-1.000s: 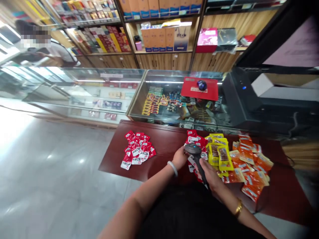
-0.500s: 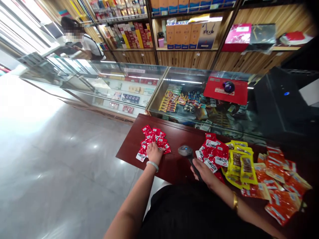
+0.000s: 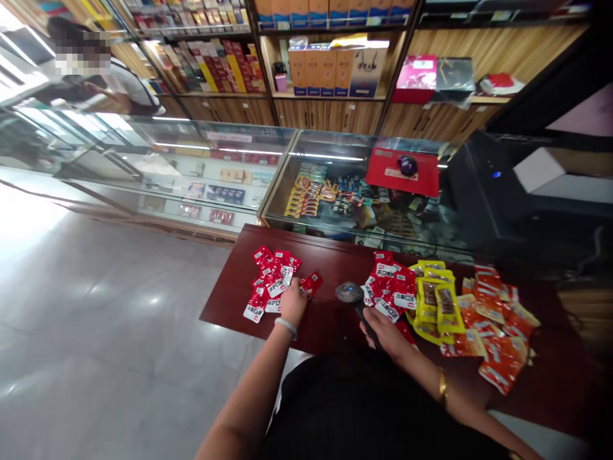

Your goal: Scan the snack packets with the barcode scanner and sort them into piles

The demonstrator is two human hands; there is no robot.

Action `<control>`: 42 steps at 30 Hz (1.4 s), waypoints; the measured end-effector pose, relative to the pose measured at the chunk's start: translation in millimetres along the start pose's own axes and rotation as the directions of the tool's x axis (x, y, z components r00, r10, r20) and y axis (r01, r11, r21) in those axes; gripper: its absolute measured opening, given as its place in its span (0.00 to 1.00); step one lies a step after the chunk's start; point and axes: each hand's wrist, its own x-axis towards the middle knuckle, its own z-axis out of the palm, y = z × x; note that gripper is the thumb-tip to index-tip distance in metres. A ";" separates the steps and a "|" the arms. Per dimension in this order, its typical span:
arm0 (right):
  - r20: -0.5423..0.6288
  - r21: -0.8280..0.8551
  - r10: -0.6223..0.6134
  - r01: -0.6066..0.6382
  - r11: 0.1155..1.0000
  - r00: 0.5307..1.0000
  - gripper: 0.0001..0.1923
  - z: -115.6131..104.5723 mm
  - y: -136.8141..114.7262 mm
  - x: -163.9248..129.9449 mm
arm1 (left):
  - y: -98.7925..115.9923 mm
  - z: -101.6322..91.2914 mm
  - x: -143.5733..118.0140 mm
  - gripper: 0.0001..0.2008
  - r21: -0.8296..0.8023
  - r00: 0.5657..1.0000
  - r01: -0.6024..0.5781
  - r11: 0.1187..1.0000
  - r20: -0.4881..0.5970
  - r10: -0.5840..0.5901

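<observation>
My left hand [image 3: 293, 304], with a pale bangle at the wrist, has its fingers closed on a small red packet [image 3: 313, 281] at the right side of a loose pile of red-and-white packets [image 3: 269, 276]. My fingertips partly cover that packet. A black handheld barcode scanner [image 3: 352, 294] is gripped by its handle in my right hand [image 3: 383, 329], its head pointing left between the two red piles. Just beyond my right hand lies a second pile of red packets [image 3: 390, 284], touching yellow snack packets [image 3: 437, 300].
Orange packets [image 3: 498, 326] are heaped on the right of the dark red tabletop [image 3: 230, 281]. Behind runs a glass display counter [image 3: 297, 144] bearing a red mat [image 3: 383, 169] and a mouse [image 3: 407, 165]. A dark monitor [image 3: 479, 185] stands right; another person [image 3: 124, 83] is far left.
The view has turned right. My left hand has shifted rightward over the pile, and a red packet at its fingertips now lies apart from the others. The scanner stays in my right hand.
</observation>
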 end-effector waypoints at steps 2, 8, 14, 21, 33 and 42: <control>-0.027 0.020 -0.006 0.006 1.000 1.000 0.25 -4.2 -1.4 -3.9 | 10.9 13.1 0.4 0.14 -0.199 0.999 0.003 0.980 0.035 0.004; -0.122 0.102 -0.036 0.049 0.994 0.992 0.24 -24.4 -7.9 -15.8 | 64.4 69.8 -7.5 0.14 -0.536 0.983 -0.033 0.844 0.137 0.125; -0.253 0.150 -0.102 0.143 0.978 0.962 0.26 -55.8 -15.3 -24.9 | 128.6 102.2 -10.8 0.09 -0.675 0.957 0.000 0.738 0.215 0.197; -0.352 0.160 -0.138 0.205 0.966 0.926 0.27 -84.6 -20.4 -31.9 | 169.5 125.7 -7.0 0.09 -0.713 0.938 0.018 0.701 0.256 0.235; -0.295 0.194 -0.062 0.123 0.973 0.953 0.27 -73.5 -7.6 -24.7 | 152.9 115.9 -9.3 0.12 -0.541 0.923 -0.108 0.834 0.258 0.287; 0.016 0.073 -0.019 0.018 0.997 1.000 0.25 -13.7 -2.4 3.7 | 36.5 6.1 2.3 0.20 0.159 0.992 -0.123 0.980 -0.010 0.127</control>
